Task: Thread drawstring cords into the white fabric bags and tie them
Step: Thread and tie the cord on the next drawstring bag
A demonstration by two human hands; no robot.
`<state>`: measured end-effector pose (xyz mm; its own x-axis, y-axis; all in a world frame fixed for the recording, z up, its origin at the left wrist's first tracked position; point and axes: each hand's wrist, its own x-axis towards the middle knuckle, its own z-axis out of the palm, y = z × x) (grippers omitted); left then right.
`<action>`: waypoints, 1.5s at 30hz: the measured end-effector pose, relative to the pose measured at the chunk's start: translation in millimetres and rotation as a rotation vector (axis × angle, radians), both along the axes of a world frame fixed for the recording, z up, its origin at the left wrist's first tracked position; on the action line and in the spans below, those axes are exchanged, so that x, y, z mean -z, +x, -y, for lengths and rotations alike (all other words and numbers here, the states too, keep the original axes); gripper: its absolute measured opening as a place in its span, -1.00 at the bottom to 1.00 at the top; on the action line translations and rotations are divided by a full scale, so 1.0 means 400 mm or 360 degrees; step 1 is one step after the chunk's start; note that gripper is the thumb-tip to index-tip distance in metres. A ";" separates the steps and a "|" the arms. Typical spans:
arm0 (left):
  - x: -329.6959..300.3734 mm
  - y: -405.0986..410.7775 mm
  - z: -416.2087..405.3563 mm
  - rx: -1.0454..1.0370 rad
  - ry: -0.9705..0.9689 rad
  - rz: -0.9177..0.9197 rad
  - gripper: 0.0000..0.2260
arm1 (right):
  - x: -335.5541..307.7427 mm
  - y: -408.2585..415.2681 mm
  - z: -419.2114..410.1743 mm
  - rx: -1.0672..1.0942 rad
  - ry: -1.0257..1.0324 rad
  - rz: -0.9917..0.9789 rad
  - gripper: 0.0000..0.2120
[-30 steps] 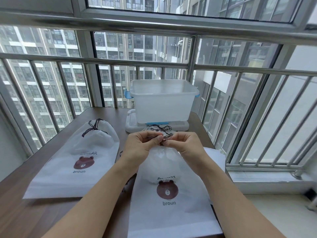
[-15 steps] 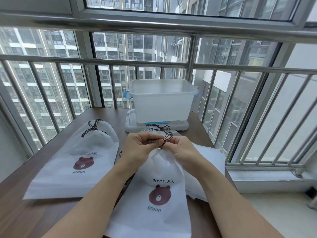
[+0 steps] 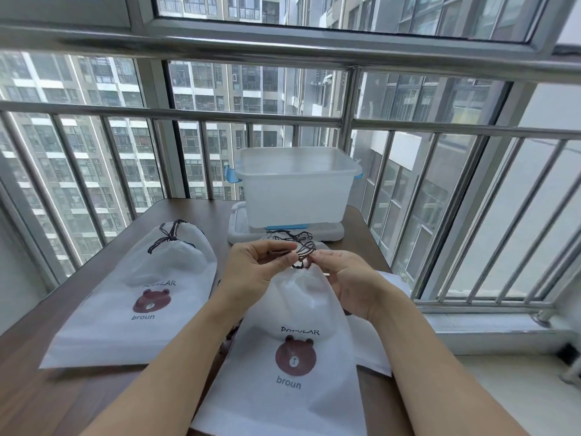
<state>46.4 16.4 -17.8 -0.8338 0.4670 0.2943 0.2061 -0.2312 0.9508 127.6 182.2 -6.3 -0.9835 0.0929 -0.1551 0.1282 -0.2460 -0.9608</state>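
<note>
Both hands at the cinched mouth of a bag, near edge of brown wooden table (image 3: 195, 212).
We see left hand (image 3: 251, 272) and right hand (image 3: 349, 281) pinching the dark thin drawstring cord (image 3: 298, 251) above the white bear-printed fabric bag (image 3: 301, 357); a second tied white bag (image 3: 138, 297) lies towards the left edge.

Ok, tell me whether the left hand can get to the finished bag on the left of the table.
Probably yes. The tied bag lies flat beside the left hand with bare table between them. But its fingers hold the dark cord of the centre bag, so it must let go first.
</note>
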 end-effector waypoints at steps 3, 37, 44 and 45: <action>0.001 -0.005 -0.001 -0.0004 -0.0063 0.0026 -0.81 | -0.003 -0.013 0.004 0.0209 0.0238 -0.0004 -0.78; 0.002 0.010 -0.001 0.0013 -0.0156 0.0095 -0.89 | 0.002 -0.005 0.030 0.0326 0.0466 -0.0469 -0.91; -0.002 0.009 0.001 0.0068 -0.0114 0.0055 -0.89 | 0.012 -0.009 0.019 0.0249 0.0736 -0.0461 -0.87; -0.002 0.008 0.002 0.0073 -0.0106 0.0046 -0.89 | 0.009 -0.006 0.021 0.0227 0.0755 -0.0441 -0.91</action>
<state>49.6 15.7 -16.8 -0.8188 0.5227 0.2376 0.1692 -0.1757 0.9698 125.1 173.9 -10.1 -0.9541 0.2244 0.1985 -0.1475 0.2248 -0.9632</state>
